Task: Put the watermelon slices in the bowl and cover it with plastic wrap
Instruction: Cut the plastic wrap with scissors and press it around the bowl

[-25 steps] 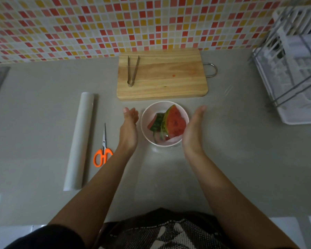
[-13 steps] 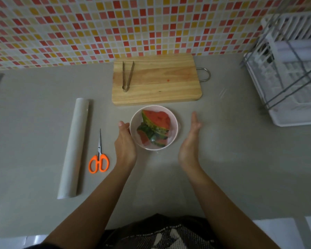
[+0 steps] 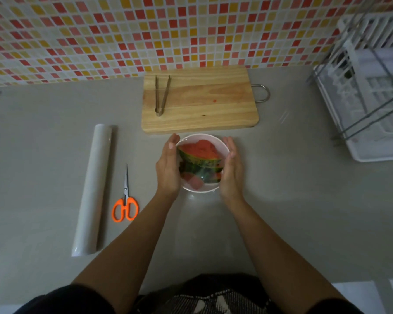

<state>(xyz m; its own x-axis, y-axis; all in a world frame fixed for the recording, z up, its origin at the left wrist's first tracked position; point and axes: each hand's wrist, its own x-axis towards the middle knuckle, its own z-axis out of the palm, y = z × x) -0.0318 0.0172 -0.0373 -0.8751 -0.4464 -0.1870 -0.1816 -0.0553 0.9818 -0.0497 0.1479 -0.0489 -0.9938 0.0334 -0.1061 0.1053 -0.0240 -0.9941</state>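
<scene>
Two hands, left hand (image 3: pixel 168 168) and right hand (image 3: pixel 230 171); one bowl (image 3: pixel 221 145), one cutting board (image 3: pixel 200 100), one tongs (image 3: pixel 159 111), one wrap roll (image 3: pixel 93 189), one scissors (image 3: pixel 125 193), one dish rack (image 3: pixel 372 123); watermelon slices (image 3: pixel 200 155) overlap, number unclear

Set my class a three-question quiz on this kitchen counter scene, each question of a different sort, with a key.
1. True or false: the tongs lie on the wooden cutting board.
2. What lies between the plastic wrap roll and the left hand? A) orange-handled scissors B) a knife C) a spoon
3. Fill in: the left hand and the right hand press against opposite sides of the ___ that holds the watermelon slices.
Key: 1 true; 2 A; 3 bowl.
</scene>
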